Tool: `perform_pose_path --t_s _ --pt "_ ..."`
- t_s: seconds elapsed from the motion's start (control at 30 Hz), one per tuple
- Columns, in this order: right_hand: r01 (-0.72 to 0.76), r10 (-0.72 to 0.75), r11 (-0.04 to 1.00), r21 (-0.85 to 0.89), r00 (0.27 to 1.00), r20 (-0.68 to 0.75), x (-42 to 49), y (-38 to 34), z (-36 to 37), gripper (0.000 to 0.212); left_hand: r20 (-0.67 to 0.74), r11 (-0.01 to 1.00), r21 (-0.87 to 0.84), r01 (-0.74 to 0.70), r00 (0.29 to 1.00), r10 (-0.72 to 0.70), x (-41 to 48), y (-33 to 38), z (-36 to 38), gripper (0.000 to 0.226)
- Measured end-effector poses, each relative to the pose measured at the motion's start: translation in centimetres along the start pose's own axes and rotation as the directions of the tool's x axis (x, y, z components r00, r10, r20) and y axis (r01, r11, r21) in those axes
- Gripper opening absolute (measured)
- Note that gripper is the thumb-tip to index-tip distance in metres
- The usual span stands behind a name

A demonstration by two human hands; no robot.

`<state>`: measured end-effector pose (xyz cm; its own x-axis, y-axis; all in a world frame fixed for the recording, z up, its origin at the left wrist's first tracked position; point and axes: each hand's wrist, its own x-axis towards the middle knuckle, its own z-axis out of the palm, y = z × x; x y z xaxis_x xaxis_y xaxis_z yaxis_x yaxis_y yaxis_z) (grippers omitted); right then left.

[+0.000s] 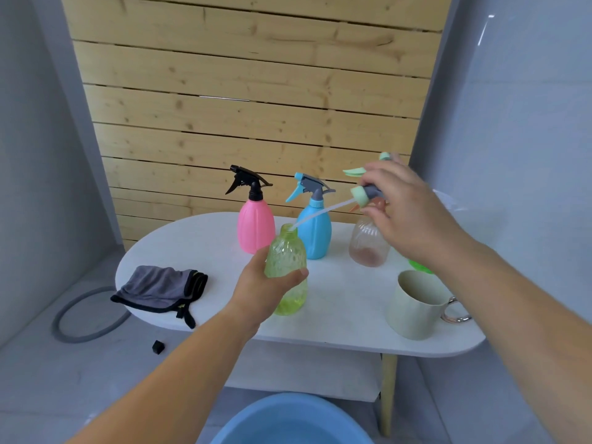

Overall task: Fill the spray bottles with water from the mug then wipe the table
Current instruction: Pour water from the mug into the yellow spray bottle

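Note:
My left hand (pixel 261 285) grips a clear green spray bottle (pixel 286 270) that stands open-necked on the white table (pixel 336 318). My right hand (pixel 407 213) holds its green and grey spray head (pixel 365 193) up and to the right, tilted; the thin white dip tube (pixel 320 213) still reaches into the bottle's neck. A pink bottle (pixel 256 225) with a black sprayer and a blue bottle (pixel 315 229) with a blue sprayer stand behind. A clear pinkish bottle (pixel 368 245) stands partly hidden by my right hand. A cream mug (pixel 413 306) sits at the right front.
A folded grey cloth (pixel 161 288) with black edging lies on the table's left end. A blue basin (pixel 291 421) sits on the floor below the table's front edge. A grey hose ring (pixel 86 315) and a small black piece (pixel 158 346) lie on the floor. Wooden slats back the table.

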<state>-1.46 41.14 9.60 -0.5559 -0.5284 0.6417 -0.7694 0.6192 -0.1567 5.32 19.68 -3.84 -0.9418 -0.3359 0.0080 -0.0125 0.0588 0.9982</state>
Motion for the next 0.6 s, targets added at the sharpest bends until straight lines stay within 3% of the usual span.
perform_pose_path --t_s 0.17,0.33,0.4,0.5,0.6 --pt "0.059 -0.073 0.996 0.072 0.975 0.211 1.4 -3.4 4.2 0.032 0.019 0.996 0.074 -0.045 0.999 0.044 -0.1 -0.2 -0.1 0.069" --pt "0.000 -0.041 0.954 0.301 0.990 0.132 1.7 -6.0 6.5 0.020 0.051 0.986 0.132 -0.101 0.994 0.095 -0.2 -0.5 -0.2 0.067" --pt "-0.069 0.027 0.918 0.390 0.993 0.113 2.0 -6.5 6.8 0.034 0.065 0.985 0.135 -0.107 0.993 0.099 0.0 -0.6 -0.4 0.061" --pt "-0.299 0.208 0.811 0.503 0.951 0.230 2.4 -6.7 7.2 0.056 0.079 0.984 0.142 -0.108 0.992 0.098 0.2 -0.7 -0.6 0.062" --pt "-0.368 0.239 0.833 0.413 0.913 0.332 2.8 -6.2 6.8 0.056 0.089 0.982 0.151 -0.116 0.991 0.103 0.4 -0.8 -0.8 0.063"
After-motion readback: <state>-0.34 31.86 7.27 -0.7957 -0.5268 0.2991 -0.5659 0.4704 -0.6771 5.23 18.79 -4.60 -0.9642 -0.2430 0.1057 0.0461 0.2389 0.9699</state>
